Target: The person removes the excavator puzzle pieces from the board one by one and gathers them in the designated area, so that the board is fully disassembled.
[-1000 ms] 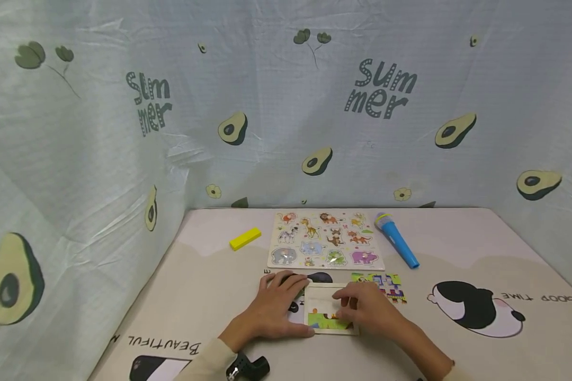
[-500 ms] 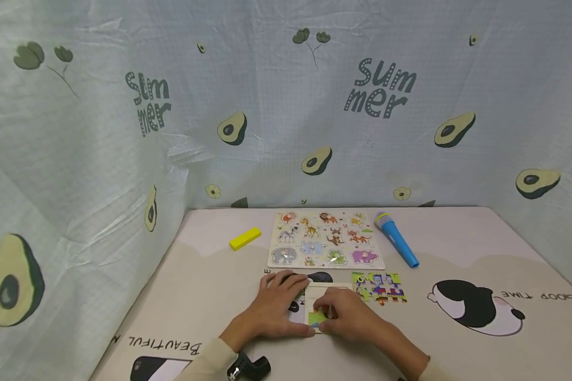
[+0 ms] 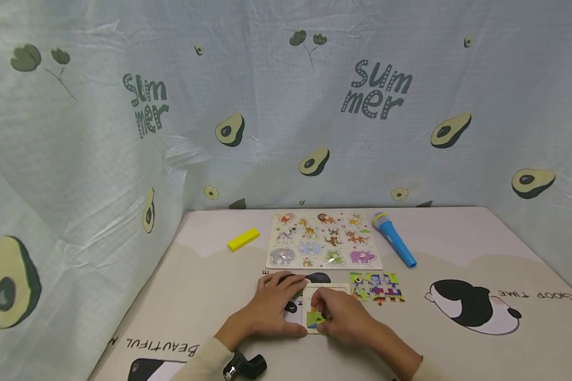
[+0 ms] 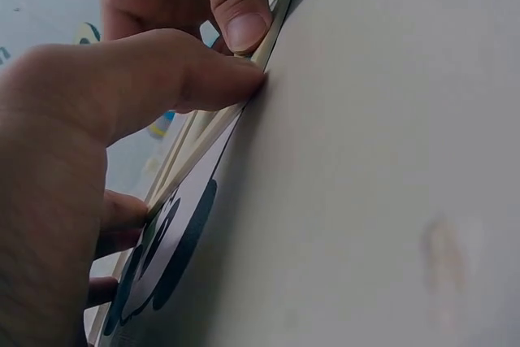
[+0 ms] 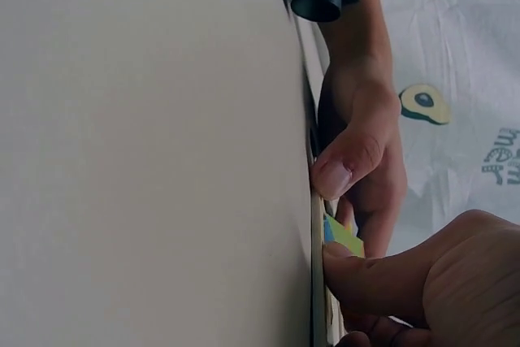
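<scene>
A small pale wooden puzzle tray (image 3: 327,286) lies near the table's front, with green and blue puzzle pieces (image 3: 313,318) at its near left. Along the tray's left side is my left hand (image 3: 273,309), fingers spread and thumb resting on the near corner; the left wrist view shows that thumb right at the wooden edge (image 4: 213,129). My right hand (image 3: 345,316) reaches over the tray with bent fingers and pinches a puzzle piece. In the right wrist view a green and blue piece (image 5: 348,236) stands tilted beside the right thumb (image 5: 345,266). The curled right fingers hide part of the tray.
Joined loose puzzle pieces (image 3: 377,287) lie just right of the tray. Behind stand an animal peg board (image 3: 324,241), a yellow block (image 3: 243,239) and a blue toy microphone (image 3: 395,241). A printed curtain (image 3: 267,95) hangs behind the table.
My right hand has moved left and toward me over the tray, uncovering more of the loose pieces at the right. My left hand has kept its place at the tray.
</scene>
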A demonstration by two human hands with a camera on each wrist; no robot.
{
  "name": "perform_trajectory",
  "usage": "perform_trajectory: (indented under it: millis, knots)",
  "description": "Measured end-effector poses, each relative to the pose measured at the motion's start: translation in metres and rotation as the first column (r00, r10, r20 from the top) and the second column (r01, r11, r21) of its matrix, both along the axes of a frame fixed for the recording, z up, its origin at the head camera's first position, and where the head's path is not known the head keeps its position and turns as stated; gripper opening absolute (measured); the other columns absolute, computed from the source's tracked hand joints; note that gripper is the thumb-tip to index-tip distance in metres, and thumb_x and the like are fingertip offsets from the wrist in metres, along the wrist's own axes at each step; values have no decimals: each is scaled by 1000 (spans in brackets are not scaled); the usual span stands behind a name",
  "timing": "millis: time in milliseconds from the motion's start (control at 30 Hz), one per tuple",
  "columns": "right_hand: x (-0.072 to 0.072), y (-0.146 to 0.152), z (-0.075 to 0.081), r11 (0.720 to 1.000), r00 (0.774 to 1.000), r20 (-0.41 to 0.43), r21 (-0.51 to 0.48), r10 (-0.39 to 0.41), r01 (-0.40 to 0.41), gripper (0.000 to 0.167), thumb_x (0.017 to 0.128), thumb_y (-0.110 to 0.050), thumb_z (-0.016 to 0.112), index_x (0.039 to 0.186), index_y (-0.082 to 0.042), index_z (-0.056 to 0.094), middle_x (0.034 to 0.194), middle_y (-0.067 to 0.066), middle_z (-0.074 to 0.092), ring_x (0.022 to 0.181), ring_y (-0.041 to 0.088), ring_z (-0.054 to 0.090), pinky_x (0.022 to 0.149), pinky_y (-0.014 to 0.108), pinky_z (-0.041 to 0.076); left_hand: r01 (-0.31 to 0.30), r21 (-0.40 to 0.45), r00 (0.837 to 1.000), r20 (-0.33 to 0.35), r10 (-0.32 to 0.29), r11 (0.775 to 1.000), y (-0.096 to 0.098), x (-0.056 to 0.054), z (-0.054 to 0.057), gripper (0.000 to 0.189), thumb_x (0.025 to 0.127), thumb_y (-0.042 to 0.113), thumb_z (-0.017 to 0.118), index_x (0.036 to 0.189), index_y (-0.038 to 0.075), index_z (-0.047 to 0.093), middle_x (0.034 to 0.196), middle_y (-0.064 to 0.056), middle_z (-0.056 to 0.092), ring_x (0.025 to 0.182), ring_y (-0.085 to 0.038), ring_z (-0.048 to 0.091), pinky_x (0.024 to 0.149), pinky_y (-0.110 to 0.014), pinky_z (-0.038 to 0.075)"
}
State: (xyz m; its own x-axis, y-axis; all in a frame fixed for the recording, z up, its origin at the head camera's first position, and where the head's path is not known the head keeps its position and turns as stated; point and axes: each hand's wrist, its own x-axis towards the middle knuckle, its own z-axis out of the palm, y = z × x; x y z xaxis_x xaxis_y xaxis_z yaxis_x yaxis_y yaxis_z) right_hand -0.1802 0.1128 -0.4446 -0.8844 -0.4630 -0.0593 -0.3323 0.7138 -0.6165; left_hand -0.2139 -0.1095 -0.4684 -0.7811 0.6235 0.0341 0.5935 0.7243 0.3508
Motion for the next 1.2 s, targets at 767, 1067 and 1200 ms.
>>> perform_trajectory:
  millis: [767, 1067, 1200]
  knots:
    - [-1, 32, 2, 944, 998, 59, -328, -26, 44, 13, 97, -12, 67, 109, -8, 66, 81, 0, 59, 72, 13, 54, 63, 24, 45, -5, -4, 1000, -7, 5, 1000, 1, 1, -2, 97, 75, 71, 68, 156, 25, 41, 161, 11, 35, 149, -24, 24, 115, -59, 17]
    - [1, 57, -4, 940, 993, 51, -322, -103, 114, 13, 96, -10, 67, 109, -7, 67, 78, 1, 59, 67, 12, 57, 60, 24, 49, -12, -3, 1000, 8, 12, 1000, -3, 3, -1, 96, 75, 69, 69, 156, 24, 42, 160, 9, 37, 148, -26, 26, 114, -59, 17]
    - [1, 72, -4, 928, 988, 87, -341, -129, 151, 14, 97, -9, 66, 111, -4, 65, 79, 4, 59, 60, 16, 60, 55, 27, 52, -13, 11, 1000, 6, 13, 1000, 0, 1, -2, 97, 74, 70, 69, 156, 25, 41, 160, 11, 37, 149, -25, 25, 115, -58, 16]
